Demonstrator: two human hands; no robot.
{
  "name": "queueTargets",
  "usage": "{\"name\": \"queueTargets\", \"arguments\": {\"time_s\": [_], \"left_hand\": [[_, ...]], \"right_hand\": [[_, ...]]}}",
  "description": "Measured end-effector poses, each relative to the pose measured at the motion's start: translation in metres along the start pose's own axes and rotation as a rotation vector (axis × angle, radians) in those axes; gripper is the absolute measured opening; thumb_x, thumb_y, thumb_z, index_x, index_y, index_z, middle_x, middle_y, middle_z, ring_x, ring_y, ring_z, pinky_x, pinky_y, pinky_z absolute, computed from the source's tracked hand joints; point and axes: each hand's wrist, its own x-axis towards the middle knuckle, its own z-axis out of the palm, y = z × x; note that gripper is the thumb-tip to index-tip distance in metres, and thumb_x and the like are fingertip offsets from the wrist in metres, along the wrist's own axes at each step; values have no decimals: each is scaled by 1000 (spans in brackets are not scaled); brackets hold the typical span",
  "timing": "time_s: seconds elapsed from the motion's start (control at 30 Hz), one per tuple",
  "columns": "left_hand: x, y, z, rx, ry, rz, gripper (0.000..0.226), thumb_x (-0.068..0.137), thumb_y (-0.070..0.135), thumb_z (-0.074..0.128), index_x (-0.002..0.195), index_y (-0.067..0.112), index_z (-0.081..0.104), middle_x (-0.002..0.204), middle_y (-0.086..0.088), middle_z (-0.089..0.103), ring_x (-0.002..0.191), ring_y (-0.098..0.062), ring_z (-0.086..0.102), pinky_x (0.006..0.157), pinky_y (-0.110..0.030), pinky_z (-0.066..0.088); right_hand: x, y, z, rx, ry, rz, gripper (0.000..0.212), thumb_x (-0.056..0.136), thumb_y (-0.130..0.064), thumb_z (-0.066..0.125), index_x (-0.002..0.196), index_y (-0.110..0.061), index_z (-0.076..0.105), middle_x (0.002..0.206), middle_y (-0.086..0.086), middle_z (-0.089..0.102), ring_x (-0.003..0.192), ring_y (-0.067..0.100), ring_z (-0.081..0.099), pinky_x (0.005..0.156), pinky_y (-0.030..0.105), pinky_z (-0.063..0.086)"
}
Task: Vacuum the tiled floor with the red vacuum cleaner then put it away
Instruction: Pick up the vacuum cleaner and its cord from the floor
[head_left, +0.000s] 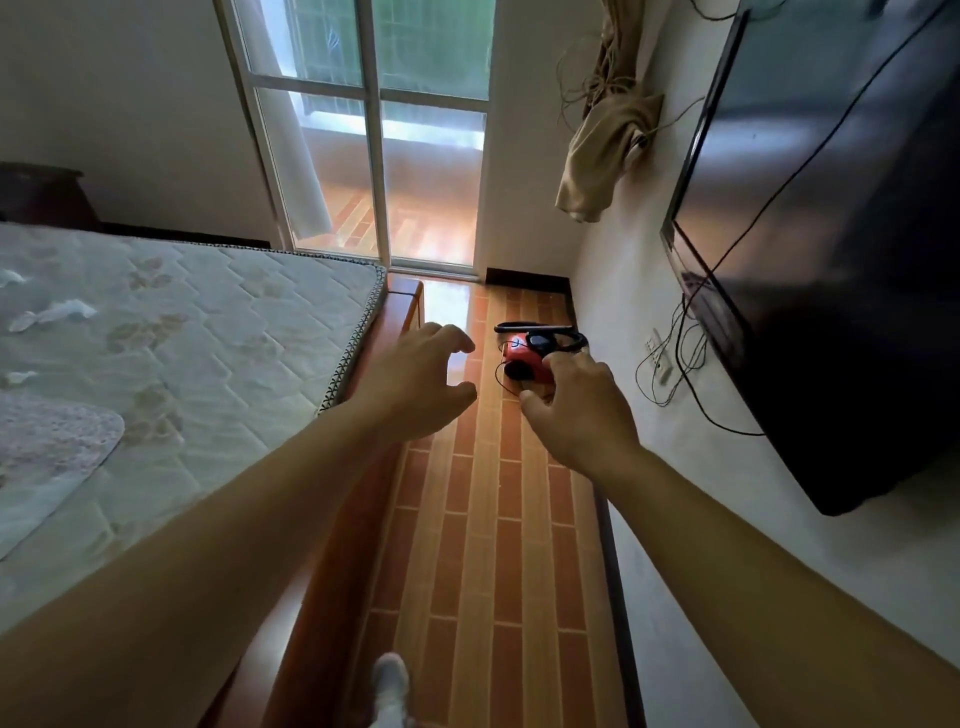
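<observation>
The red vacuum cleaner (524, 357) sits on the tiled floor (483, 519) far ahead, close to the right wall, with its black hose and wand (535, 328) lying across its top and a thin cord looped beside it. Both my arms are stretched out in front of me at chest height, well short of it. My left hand (415, 384) hangs in the air with fingers loosely curled, holding nothing. My right hand (576, 410) is also empty with relaxed, curled fingers, and in the picture it overlaps the vacuum's near side.
A bed with a quilted mattress (182, 364) and wooden frame (405, 301) lines the left side of the narrow floor strip. A black television (831, 234) hangs on the right wall above a socket (657, 358) with dangling cables. A glass sliding door (374, 156) closes the far end. My foot (390, 686) shows below.
</observation>
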Motion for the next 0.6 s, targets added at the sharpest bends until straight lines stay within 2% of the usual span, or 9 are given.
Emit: {"name": "queueTargets", "arguments": {"time_s": [0.2, 0.37, 0.47, 0.6], "left_hand": [[90, -61, 12, -79, -99, -1, 53, 89, 34, 70, 138, 25, 53, 145, 2, 52, 126, -20, 55, 103, -45, 50], [173, -97, 15, -103, -147, 9, 52, 89, 33, 69, 137, 25, 52, 141, 1, 54, 115, -19, 58, 97, -44, 52], [219, -112, 26, -134, -183, 14, 52, 90, 32, 69, 139, 25, 52, 141, 1, 53, 119, -18, 55, 98, -35, 47], [281, -125, 52, -220, -213, -20, 51, 91, 30, 69, 139, 25, 52, 142, 3, 53, 127, -16, 51, 98, -29, 41]], "right_hand": [[103, -15, 39, -30, -24, 72, 54, 94, -48, 62, 139, -21, 52, 132, 7, 61, 124, 29, 55, 106, 47, 49], [180, -19, 57, -30, -37, 131, 52, 95, -46, 61, 139, -20, 53, 133, 6, 60, 125, 27, 53, 105, 43, 50], [222, -10, 71, -29, -49, 158, 51, 96, -46, 61, 139, -19, 53, 133, 6, 59, 126, 27, 53, 104, 41, 50], [280, 11, 103, -9, -53, 201, 54, 94, -50, 60, 139, -21, 54, 134, 6, 60, 127, 29, 53, 103, 48, 52]]}}
